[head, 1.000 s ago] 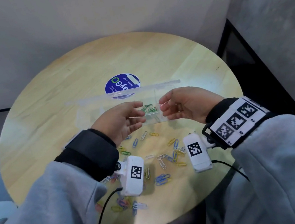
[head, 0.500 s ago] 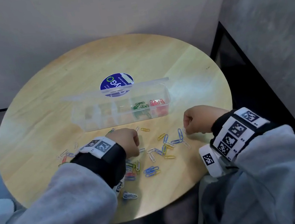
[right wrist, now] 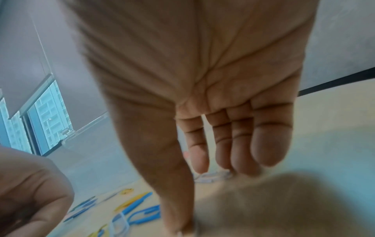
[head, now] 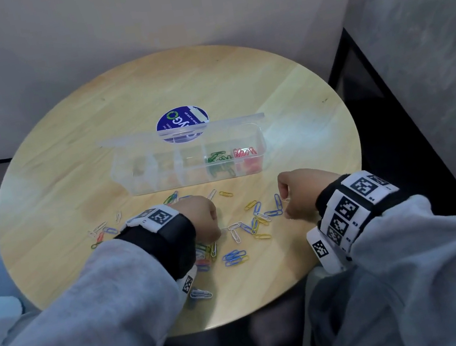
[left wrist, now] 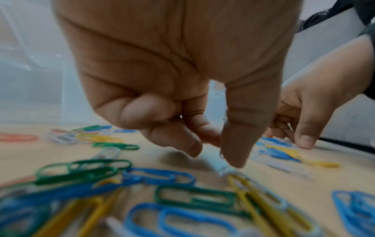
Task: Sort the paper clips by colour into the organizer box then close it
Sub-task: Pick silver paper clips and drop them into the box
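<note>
The clear organizer box stands mid-table with its lid up at the back. Green clips fill one compartment and red clips the rightmost one. Loose paper clips in blue, yellow, white and green lie between the box and me. My left hand is curled low over them. In the left wrist view its thumb and forefinger pinch a white clip on the wood. My right hand reaches down with straight fingers. They touch the table by a white clip.
A round blue sticker lies behind the box. More clips are scattered left of my left wrist, and a few lie near the front edge. The round wooden table ends at a dark gap on the right.
Both hands have come down from the box's compartments to the loose clips near me. In the last half second they have hardly moved.
</note>
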{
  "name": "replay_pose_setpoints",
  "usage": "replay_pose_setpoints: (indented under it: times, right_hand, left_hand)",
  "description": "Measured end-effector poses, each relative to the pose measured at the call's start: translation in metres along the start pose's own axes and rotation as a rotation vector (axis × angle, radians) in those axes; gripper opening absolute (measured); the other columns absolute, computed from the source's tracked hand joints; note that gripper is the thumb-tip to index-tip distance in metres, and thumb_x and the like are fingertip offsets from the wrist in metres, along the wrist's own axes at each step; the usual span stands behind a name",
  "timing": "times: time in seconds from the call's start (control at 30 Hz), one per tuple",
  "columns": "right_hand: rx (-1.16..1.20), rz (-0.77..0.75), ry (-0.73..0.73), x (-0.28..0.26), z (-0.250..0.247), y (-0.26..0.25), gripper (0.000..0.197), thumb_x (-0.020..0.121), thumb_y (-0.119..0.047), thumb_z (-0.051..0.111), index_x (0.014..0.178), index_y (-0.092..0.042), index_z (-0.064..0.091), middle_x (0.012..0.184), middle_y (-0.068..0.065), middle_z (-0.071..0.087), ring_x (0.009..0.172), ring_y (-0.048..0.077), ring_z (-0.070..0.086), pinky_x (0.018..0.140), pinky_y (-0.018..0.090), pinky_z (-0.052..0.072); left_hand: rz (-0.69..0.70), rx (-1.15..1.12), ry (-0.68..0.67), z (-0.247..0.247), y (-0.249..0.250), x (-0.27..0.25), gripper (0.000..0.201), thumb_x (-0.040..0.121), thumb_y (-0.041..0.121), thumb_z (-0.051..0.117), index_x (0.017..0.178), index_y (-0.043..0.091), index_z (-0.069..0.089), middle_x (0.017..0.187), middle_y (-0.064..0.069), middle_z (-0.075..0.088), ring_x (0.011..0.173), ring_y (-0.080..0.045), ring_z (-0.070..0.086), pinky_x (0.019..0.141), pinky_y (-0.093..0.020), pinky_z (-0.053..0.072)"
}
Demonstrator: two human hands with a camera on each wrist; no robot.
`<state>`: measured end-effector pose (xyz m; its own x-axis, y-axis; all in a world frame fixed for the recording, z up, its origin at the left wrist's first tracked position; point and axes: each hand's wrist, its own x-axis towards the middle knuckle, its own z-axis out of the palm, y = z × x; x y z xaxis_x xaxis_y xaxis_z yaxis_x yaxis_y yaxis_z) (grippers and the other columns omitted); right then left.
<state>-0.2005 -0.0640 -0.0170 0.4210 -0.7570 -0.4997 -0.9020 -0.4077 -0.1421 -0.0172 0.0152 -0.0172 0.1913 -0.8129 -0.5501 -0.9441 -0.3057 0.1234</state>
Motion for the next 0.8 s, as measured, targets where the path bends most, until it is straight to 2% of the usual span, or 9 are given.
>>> replay_pose_setpoints:
  times: [0.1, 0.2, 0.27, 0.37, 0.47, 0.53, 0.63, 0.73, 0.8]
  right_hand:
    - [0.003, -0.001, 0.013, 0.004, -0.002, 0.001, 0.016, 0.083, -0.011, 0.055, 0.098, -0.016, 0.055, 0.101, 0.002, 0.059, 0.087, 0.02, 0.051, 0.059, 0.024, 0.037]
    - [-0.031, 0.001, 0.006, 0.009, -0.002, 0.001, 0.026, 0.084, -0.007, 0.053, 0.108, -0.009, 0.062, 0.112, 0.007, 0.063, 0.093, 0.022, 0.056, 0.07, 0.025, 0.039]
    - [-0.038, 0.009, 0.019, 0.01, -0.001, 0.001, 0.026, 0.083, -0.01, 0.056, 0.108, -0.007, 0.064, 0.111, 0.009, 0.065, 0.099, 0.025, 0.061, 0.071, 0.025, 0.043]
    - [-0.012, 0.039, 0.033, 0.007, 0.001, 0.002, 0.028, 0.081, -0.022, 0.063, 0.106, -0.01, 0.062, 0.106, 0.006, 0.065, 0.098, 0.024, 0.062, 0.071, 0.025, 0.044]
    - [0.0, 0.07, 0.014, 0.008, 0.002, 0.004, 0.032, 0.08, -0.027, 0.067, 0.106, -0.01, 0.062, 0.105, 0.006, 0.065, 0.097, 0.023, 0.062, 0.07, 0.025, 0.043]
    - [0.008, 0.073, -0.018, 0.012, 0.002, 0.003, 0.029, 0.081, -0.024, 0.066, 0.106, -0.008, 0.064, 0.106, 0.007, 0.067, 0.095, 0.024, 0.062, 0.072, 0.026, 0.044]
    - [0.009, 0.068, -0.036, 0.017, 0.003, 0.0, 0.023, 0.08, -0.016, 0.062, 0.1, -0.007, 0.068, 0.1, 0.008, 0.07, 0.09, 0.025, 0.065, 0.071, 0.027, 0.048]
    - [0.003, 0.071, -0.045, 0.019, 0.004, -0.002, 0.022, 0.075, -0.011, 0.059, 0.093, -0.006, 0.07, 0.086, 0.009, 0.069, 0.072, 0.025, 0.061, 0.061, 0.023, 0.047]
    - [-0.007, 0.081, -0.046, 0.018, 0.005, -0.003, 0.02, 0.072, -0.007, 0.056, 0.087, -0.007, 0.069, 0.075, 0.007, 0.065, 0.063, 0.023, 0.058, 0.053, 0.019, 0.043]
  left_hand:
    - [0.026, -0.253, -0.014, -0.005, -0.004, -0.004, 0.021, 0.074, 0.013, 0.065, 0.061, 0.02, 0.05, 0.06, 0.007, 0.056, 0.058, -0.01, 0.051, 0.053, -0.019, 0.038]
    - [0.095, -0.631, -0.083, -0.013, -0.007, -0.009, 0.029, 0.077, -0.004, 0.062, 0.061, 0.016, 0.048, 0.048, 0.007, 0.055, 0.042, -0.003, 0.047, 0.046, -0.013, 0.039]
    - [0.1, -0.827, -0.11, -0.017, -0.007, -0.009, 0.028, 0.08, -0.012, 0.053, 0.071, 0.014, 0.053, 0.052, 0.001, 0.054, 0.036, -0.002, 0.045, 0.042, -0.011, 0.039]
    - [0.062, -1.035, -0.175, -0.021, -0.006, -0.009, 0.036, 0.085, -0.012, 0.038, 0.084, 0.015, 0.061, 0.055, -0.004, 0.047, 0.035, -0.005, 0.043, 0.04, -0.011, 0.037]
    - [0.051, -1.161, -0.234, -0.02, -0.005, -0.009, 0.038, 0.086, -0.009, 0.029, 0.081, 0.01, 0.061, 0.056, -0.004, 0.045, 0.038, -0.007, 0.044, 0.042, -0.014, 0.035]
    - [0.026, -1.173, -0.241, -0.019, -0.003, -0.009, 0.035, 0.088, -0.005, 0.029, 0.078, 0.009, 0.059, 0.061, -0.004, 0.046, 0.042, -0.007, 0.046, 0.041, -0.013, 0.037]
    - [-0.02, -1.032, -0.189, -0.015, 0.001, -0.007, 0.027, 0.089, -0.002, 0.037, 0.073, 0.011, 0.054, 0.066, -0.004, 0.049, 0.051, -0.009, 0.045, 0.041, -0.011, 0.039]
    - [0.033, -0.693, -0.12, -0.01, 0.003, -0.004, 0.022, 0.083, 0.003, 0.056, 0.068, 0.018, 0.049, 0.074, -0.005, 0.053, 0.057, -0.014, 0.041, 0.051, -0.019, 0.036]
    - [0.033, -0.415, -0.076, -0.008, 0.005, -0.006, 0.02, 0.074, 0.011, 0.065, 0.073, 0.023, 0.05, 0.073, 0.002, 0.053, 0.06, -0.014, 0.043, 0.057, -0.023, 0.035]
